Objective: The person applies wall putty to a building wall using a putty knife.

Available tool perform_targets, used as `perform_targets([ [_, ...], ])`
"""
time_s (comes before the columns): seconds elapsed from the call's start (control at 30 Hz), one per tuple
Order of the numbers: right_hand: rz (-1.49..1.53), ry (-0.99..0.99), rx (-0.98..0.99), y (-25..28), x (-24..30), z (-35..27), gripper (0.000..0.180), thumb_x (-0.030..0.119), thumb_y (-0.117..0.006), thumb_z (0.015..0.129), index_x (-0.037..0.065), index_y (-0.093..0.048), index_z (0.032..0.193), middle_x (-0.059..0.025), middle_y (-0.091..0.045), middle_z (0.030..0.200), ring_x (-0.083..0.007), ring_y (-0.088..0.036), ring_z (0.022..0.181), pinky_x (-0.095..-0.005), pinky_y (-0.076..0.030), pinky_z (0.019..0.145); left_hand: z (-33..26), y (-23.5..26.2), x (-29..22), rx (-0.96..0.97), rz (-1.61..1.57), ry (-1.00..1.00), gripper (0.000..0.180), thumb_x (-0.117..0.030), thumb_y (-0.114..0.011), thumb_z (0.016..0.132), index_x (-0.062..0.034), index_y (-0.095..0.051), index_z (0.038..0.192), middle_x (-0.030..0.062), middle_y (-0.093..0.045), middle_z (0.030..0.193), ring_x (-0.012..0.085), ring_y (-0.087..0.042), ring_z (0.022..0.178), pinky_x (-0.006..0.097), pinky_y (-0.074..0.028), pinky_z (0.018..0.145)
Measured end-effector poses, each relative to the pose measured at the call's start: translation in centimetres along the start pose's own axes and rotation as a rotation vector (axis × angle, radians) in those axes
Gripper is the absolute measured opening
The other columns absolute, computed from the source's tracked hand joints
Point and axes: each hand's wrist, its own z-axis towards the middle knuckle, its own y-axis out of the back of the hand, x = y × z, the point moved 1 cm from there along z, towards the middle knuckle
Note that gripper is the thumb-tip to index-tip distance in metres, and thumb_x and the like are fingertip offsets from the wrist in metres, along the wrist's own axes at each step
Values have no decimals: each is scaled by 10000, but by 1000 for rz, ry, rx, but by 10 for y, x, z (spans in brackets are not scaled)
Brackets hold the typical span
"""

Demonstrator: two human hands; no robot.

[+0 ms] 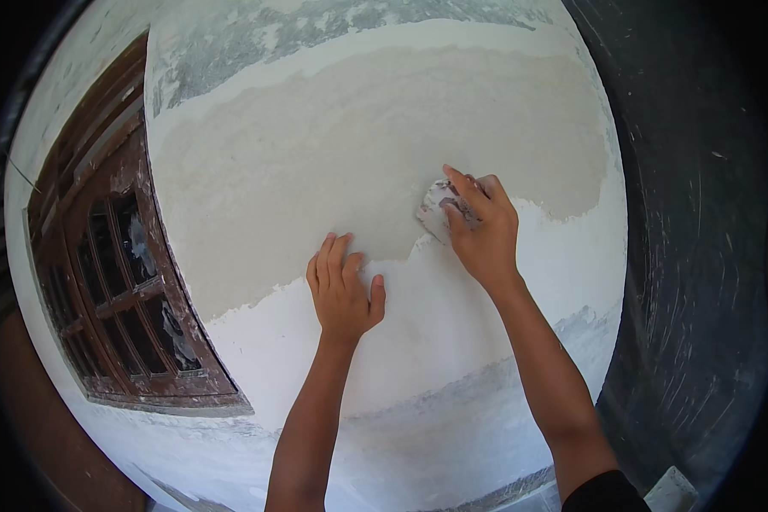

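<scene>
My right hand (488, 229) grips a small flat piece (436, 208), whitish with dark reddish patches, and its face lies against the wall (452, 299). Whether it is a scraper or a folded sanding sheet I cannot tell. It sits at the lower edge of a broad greyish-beige coated patch (333, 162), where this meets brighter white. Lower and to the left, my left hand (343, 286) holds nothing; its fingers are apart and its fingertips reach the wall near that same edge.
At the left, a brown wooden window (136, 299) with dark panes and white-spattered frame is set in the wall. A dark scuffed surface (691, 222) borders the wall on the right. A pale block-like object (672, 492) stands at the lower right, beside my black sleeve (606, 493).
</scene>
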Motion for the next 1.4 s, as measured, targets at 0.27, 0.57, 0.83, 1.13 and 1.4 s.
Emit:
perform_targets([
  [0.27, 11, 112, 334, 8, 7, 52, 415, -55, -717, 768, 147, -703, 1130, -86, -590, 950, -261, -592, 900, -384, -469, 809, 2, 3, 2, 9, 28, 0, 349, -257, -521, 911, -19, -465, 1161, 209, -517, 1314, 424, -463, 1259, 516, -315, 1001],
  [0.57, -158, 159, 271, 7, 3, 78, 394, -18, -705, 758, 189, -701, 1094, -49, -597, 973, -236, -570, 961, -389, -394, 822, 2, 3, 2, 13, 25, 0, 340, -251, -523, 907, -23, -468, 1153, 208, -515, 1316, 420, -462, 1264, 518, -315, 1001],
  [0.83, -136, 188, 230, 6, 5, 77, 386, -72, -708, 731, 129, -716, 1060, -115, -599, 918, -305, -619, 813, -385, -486, 696, 2, 3, 0, 14, 32, 3, 336, -259, -521, 912, -24, -471, 1147, 208, -516, 1320, 420, -463, 1265, 518, -315, 998],
  [1.13, -83, 49, 190, 10, 1, 74, 392, -30, -672, 774, 141, -694, 1126, -98, -587, 933, -283, -616, 846, -390, -479, 734, 3, 2, 0, 5, 22, 5, 338, -249, -527, 904, -24, -469, 1149, 207, -522, 1313, 419, -465, 1263, 514, -314, 997],
  [1.4, 273, -428, -177, 16, 16, 13, 313, -34, -547, 920, 32, -475, 1217, -107, -598, 1019, -161, -585, 833, -311, -471, 747, 3, 2, 0, -15, 24, 10, 345, -247, -537, 893, -29, -468, 1151, 200, -524, 1307, 414, -462, 1265, 511, -310, 998],
])
